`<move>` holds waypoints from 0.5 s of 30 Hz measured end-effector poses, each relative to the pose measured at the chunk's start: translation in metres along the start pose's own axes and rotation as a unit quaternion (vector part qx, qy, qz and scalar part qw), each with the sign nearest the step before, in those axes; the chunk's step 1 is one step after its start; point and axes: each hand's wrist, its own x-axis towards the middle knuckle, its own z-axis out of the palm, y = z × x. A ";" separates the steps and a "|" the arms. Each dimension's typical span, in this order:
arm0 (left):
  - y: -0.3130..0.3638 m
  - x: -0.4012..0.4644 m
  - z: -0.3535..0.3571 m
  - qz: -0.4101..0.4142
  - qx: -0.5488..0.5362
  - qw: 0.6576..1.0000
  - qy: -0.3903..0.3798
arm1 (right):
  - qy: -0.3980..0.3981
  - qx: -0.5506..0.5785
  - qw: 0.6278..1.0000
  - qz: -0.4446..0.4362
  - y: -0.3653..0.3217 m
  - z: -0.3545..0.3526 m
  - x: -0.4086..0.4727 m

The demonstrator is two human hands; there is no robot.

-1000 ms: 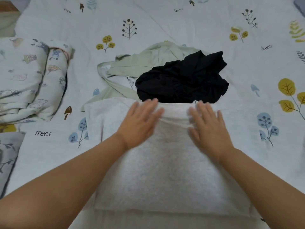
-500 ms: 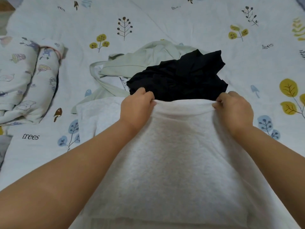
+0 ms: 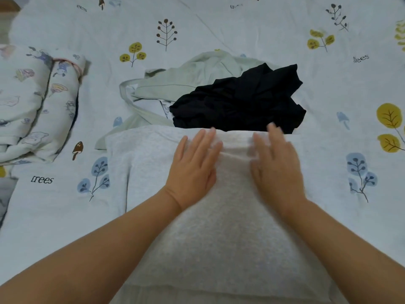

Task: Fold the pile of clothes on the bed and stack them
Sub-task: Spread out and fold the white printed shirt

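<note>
A light grey garment (image 3: 223,244) lies folded flat on the bed in front of me. My left hand (image 3: 192,170) rests flat on its far part with fingers straight. My right hand (image 3: 276,165) lies flat beside it, fingers straight and slightly blurred, near the garment's far edge. Just beyond that edge sits a crumpled black garment (image 3: 238,102), lying on a pale green garment (image 3: 190,80) with a loose strap.
The bed sheet (image 3: 241,29) is pale with tree and mushroom prints. A folded patterned blanket or quilt (image 3: 32,102) lies at the left. A grey patterned cloth (image 3: 6,194) shows at the far left edge.
Half a second ago both hands pinched the grey garment's far edge. Now they have let go and lie flat on it, closer together.
</note>
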 end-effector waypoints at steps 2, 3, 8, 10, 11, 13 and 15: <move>-0.001 -0.014 0.004 -0.012 0.035 0.988 -0.147 | -0.149 -0.046 0.988 -0.010 -0.007 0.011 -0.012; -0.003 -0.016 0.005 -0.025 0.049 0.975 -0.217 | -0.201 -0.061 0.978 0.003 -0.008 0.016 -0.015; -0.005 -0.006 0.003 -0.056 0.023 0.948 -0.312 | -0.273 -0.083 0.958 0.034 -0.006 0.020 -0.005; -0.004 -0.008 -0.009 -0.068 -0.052 0.964 -0.253 | -0.257 -0.063 0.964 0.031 -0.014 0.010 -0.006; -0.003 -0.011 -0.018 -0.078 -0.091 0.971 -0.205 | -0.231 -0.038 0.972 0.035 -0.018 0.005 -0.009; -0.006 -0.025 -0.036 -0.132 -0.157 0.973 -0.111 | -0.153 0.017 0.988 0.030 -0.024 -0.004 -0.016; -0.011 -0.046 -0.055 -0.214 -0.186 0.954 -0.097 | -0.076 0.038 0.996 -0.014 -0.032 -0.009 -0.030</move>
